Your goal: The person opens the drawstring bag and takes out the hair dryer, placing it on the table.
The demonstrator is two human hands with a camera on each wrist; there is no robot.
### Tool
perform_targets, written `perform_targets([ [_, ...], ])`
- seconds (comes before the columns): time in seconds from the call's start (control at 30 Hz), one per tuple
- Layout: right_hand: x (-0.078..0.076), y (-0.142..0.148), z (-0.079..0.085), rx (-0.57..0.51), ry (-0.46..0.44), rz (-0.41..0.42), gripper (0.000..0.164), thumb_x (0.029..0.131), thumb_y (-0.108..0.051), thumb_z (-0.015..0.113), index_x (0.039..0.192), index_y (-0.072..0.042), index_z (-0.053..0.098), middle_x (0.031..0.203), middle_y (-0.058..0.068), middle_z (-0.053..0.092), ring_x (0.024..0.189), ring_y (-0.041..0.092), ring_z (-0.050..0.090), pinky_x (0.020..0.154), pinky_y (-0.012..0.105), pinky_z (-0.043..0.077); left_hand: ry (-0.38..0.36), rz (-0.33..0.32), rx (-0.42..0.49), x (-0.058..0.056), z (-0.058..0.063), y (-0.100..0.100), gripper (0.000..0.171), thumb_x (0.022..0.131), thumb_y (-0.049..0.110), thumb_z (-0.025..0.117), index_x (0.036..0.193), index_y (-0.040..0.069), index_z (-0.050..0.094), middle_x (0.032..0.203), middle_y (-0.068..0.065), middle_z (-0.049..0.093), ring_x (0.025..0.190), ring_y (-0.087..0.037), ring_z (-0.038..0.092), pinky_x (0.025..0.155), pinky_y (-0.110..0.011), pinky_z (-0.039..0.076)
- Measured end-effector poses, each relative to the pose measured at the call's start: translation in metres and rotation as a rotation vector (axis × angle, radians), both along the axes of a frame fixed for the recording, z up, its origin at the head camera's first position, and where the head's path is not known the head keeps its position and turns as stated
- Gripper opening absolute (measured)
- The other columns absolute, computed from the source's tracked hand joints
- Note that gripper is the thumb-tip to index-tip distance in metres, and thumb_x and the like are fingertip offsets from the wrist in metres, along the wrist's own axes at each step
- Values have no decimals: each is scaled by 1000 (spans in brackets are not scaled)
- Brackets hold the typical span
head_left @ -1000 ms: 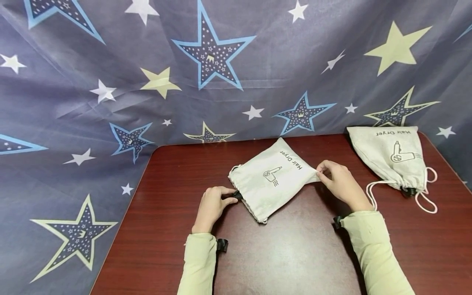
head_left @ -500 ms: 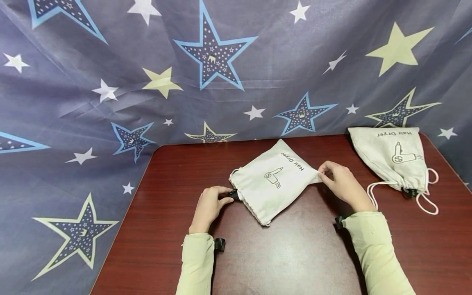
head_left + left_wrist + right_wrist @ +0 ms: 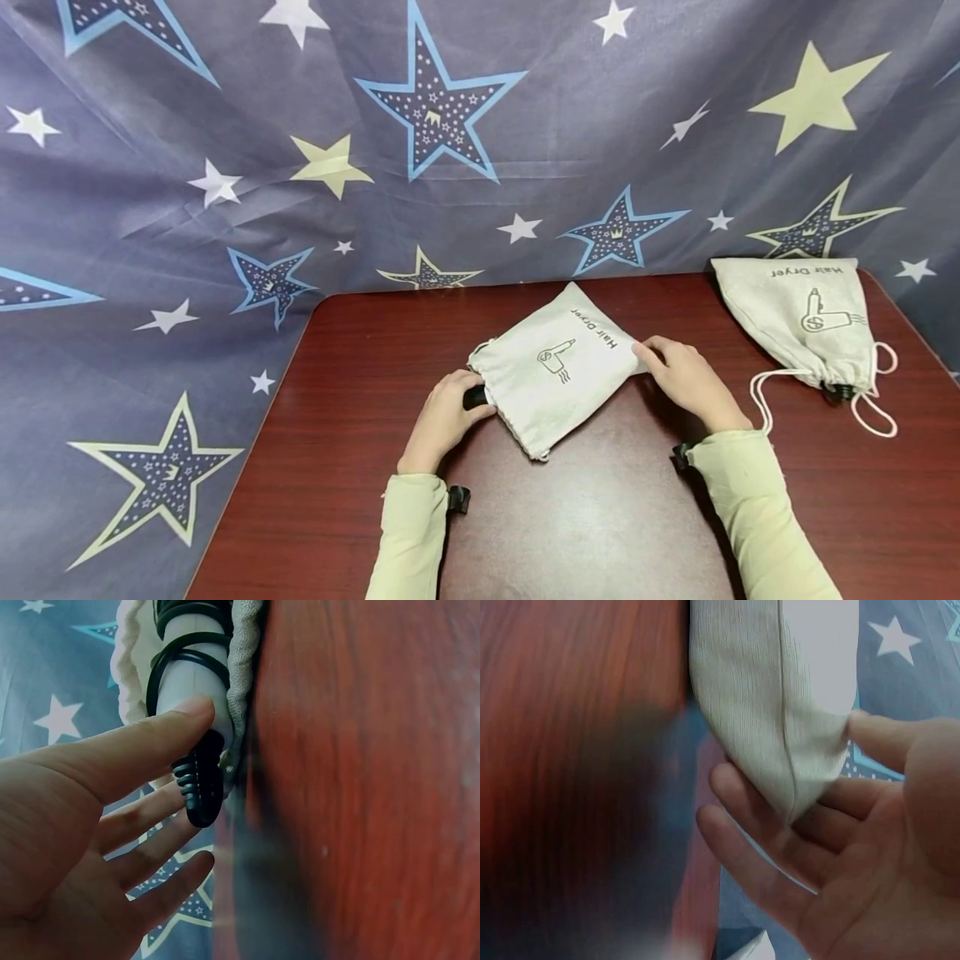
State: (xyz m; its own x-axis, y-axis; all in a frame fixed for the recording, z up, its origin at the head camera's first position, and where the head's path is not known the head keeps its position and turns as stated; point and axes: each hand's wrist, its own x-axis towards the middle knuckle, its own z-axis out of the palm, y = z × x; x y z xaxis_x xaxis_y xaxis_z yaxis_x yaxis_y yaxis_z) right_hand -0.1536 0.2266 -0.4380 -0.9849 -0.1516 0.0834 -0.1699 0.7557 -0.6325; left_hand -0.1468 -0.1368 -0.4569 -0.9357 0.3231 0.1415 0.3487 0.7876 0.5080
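A white drawstring bag point(image 3: 555, 375) printed "Hair Dryer" lies slanted on the table, its mouth toward the left. From that mouth pokes a hair dryer point(image 3: 193, 682), showing a white handle wound with black cord and a ribbed black end. My left hand point(image 3: 442, 417) holds this end, thumb on the handle and fingers behind it; most of the dryer is hidden in the cloth. At the opposite side, my right hand point(image 3: 686, 379) grips the bag's bottom corner point(image 3: 787, 772), thumb on one face and fingers under the other.
A second "Hair Dryer" bag point(image 3: 795, 317) rests at the table's right back, its mouth gathered round something black and its white cords point(image 3: 873, 408) loose. Behind the dark red table point(image 3: 337, 500) hangs a star-patterned cloth point(image 3: 525, 125).
My left hand has shifted its hold, reaching farther around the dryer's end at the bag mouth. My right hand has moved slightly inward over the bag's corner. The bag stays nearly in place.
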Motion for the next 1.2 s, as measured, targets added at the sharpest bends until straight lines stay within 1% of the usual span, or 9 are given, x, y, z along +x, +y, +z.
perform_targets([
  [0.07,0,-2,0,0,23,-2,32,104,-31,51,102,-3,66,79,8,65,79,28,61,77,46,48,12,2,-4,0,-1,1,38,79,24,83,111,7,71,115,-8,67,112,-28,62,98,-45,48],
  [0.13,1,-3,0,-3,43,-9,24,102,-27,55,96,-6,64,71,3,59,73,23,56,72,42,45,20,6,-8,0,-1,1,37,79,24,83,111,7,71,115,-7,68,111,-27,63,97,-45,49],
  [0.2,1,-3,0,-10,65,-16,19,101,-23,58,91,-7,63,69,2,57,71,22,55,70,39,43,18,13,-9,0,-1,1,37,79,24,83,111,8,71,115,-7,68,112,-27,63,97,-45,49],
  [0.3,0,-3,-1,-17,96,-26,15,99,-19,60,88,-9,62,69,2,56,72,23,54,69,39,42,12,32,-9,0,0,0,36,79,27,83,109,9,72,115,-6,68,112,-26,63,96,-46,50],
  [0.47,-1,-1,0,-28,123,-37,14,98,-17,62,88,-8,63,72,5,59,76,28,56,72,43,43,9,63,-5,1,1,-2,33,78,29,84,104,13,73,112,-3,69,109,-24,65,93,-45,51],
  [0.63,-1,3,1,-26,105,-44,14,99,-16,60,90,-6,62,75,8,61,80,31,58,76,46,44,19,67,6,1,1,-6,32,79,28,84,105,15,73,111,-1,70,109,-23,65,91,-46,52],
  [0.93,0,5,4,-27,96,-55,14,99,-15,59,90,-5,62,74,8,60,79,30,57,76,45,44,13,63,12,-1,2,-12,32,79,26,84,107,16,73,113,0,70,111,-23,65,93,-46,51],
  [1.2,2,7,3,-34,101,-53,15,99,-16,60,89,-5,62,73,8,61,79,31,58,76,46,44,-24,72,24,-1,3,-19,31,79,26,84,108,20,75,112,5,71,114,-19,64,97,-44,50],
])
